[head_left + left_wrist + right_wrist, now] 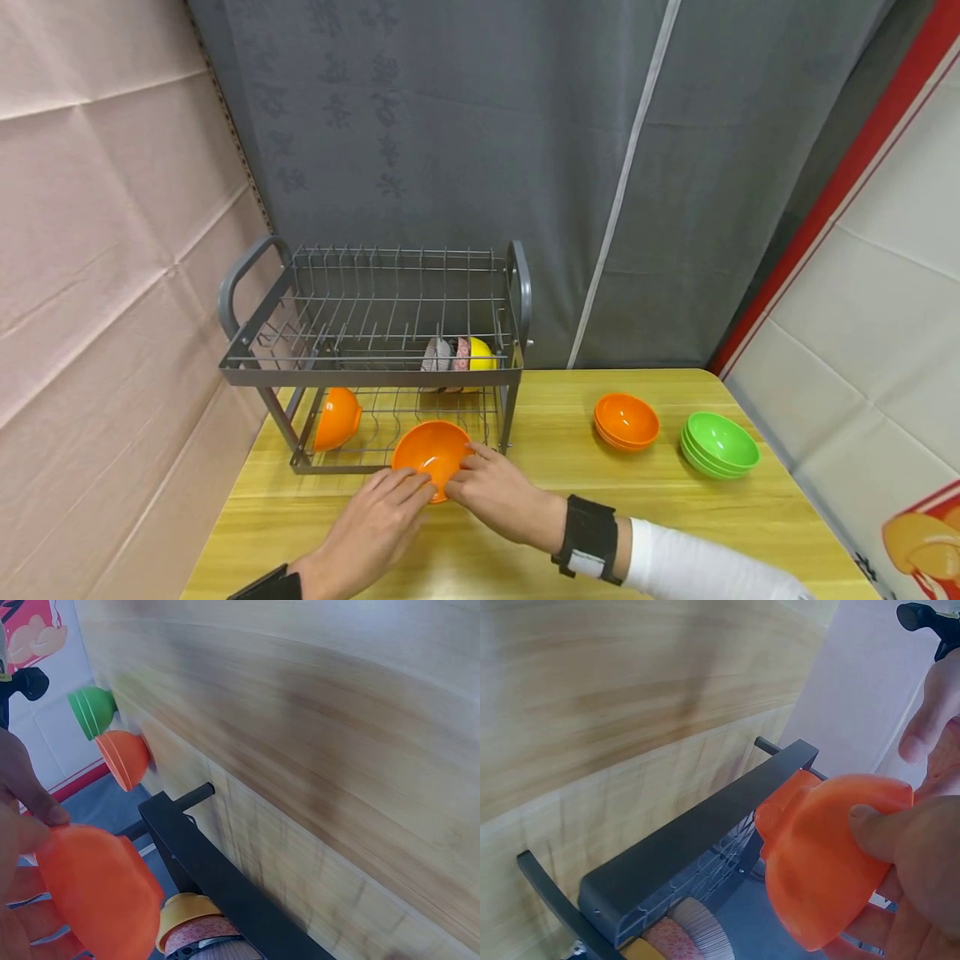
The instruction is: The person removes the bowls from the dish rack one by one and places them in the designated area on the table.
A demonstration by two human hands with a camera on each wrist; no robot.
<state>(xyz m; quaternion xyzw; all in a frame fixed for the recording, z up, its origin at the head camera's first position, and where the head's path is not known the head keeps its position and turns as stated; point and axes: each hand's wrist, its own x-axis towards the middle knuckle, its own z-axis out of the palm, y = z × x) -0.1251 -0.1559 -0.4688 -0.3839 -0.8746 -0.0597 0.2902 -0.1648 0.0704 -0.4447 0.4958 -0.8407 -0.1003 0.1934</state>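
Observation:
An orange bowl (432,448) is held between both hands at the front edge of the dish rack (375,377), its hollow facing up toward the head camera. My left hand (378,521) grips the near left rim, with its fingers reaching over the edge. On the right side, my right hand (501,493) pinches the bowl; the right wrist view shows the thumb (866,825) on the outer wall and the other fingers around the rim. Another orange bowl (338,418) stands on its side in the lower tier, at the left.
Farther back in the lower tier stand a yellow bowl (481,354) and patterned dishes (438,357). On the table (555,417), right of the rack, are stacked orange bowls (627,420) and stacked green bowls (720,442). A grey curtain (450,125) hangs behind.

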